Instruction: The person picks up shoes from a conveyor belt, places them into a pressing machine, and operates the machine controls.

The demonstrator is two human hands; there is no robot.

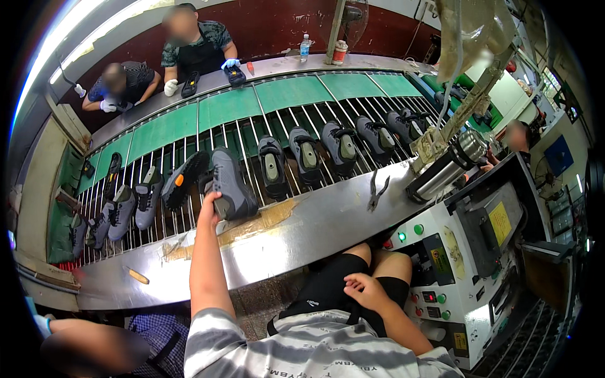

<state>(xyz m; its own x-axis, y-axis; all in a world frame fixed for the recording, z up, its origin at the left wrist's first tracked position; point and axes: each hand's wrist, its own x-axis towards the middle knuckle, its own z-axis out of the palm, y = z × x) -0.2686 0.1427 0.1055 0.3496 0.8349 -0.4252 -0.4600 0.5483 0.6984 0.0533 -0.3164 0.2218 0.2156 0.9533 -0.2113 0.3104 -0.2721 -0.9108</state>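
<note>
My left hand [212,206] reaches over the metal edge of the rack conveyor and grips a grey shoe [230,177], its fingers partly hidden behind the shoe. Just left of it, another shoe [183,183] is tipped so its dark sole with an orange patch shows. To the right, a dark grey shoe [272,167] with its opening facing up begins a row of several similar shoes on the rods. My right hand [365,291] hovers above my lap, fingers loosely bent and slightly apart, holding nothing.
Pliers [376,190] and a steel flask [444,167] are on the metal ledge [302,230]; a wooden-handled tool [138,276] lies farther left. A control cabinet [457,277] stands at my right. Two gloved co-workers handle shoes across the conveyor; another person sits at lower left.
</note>
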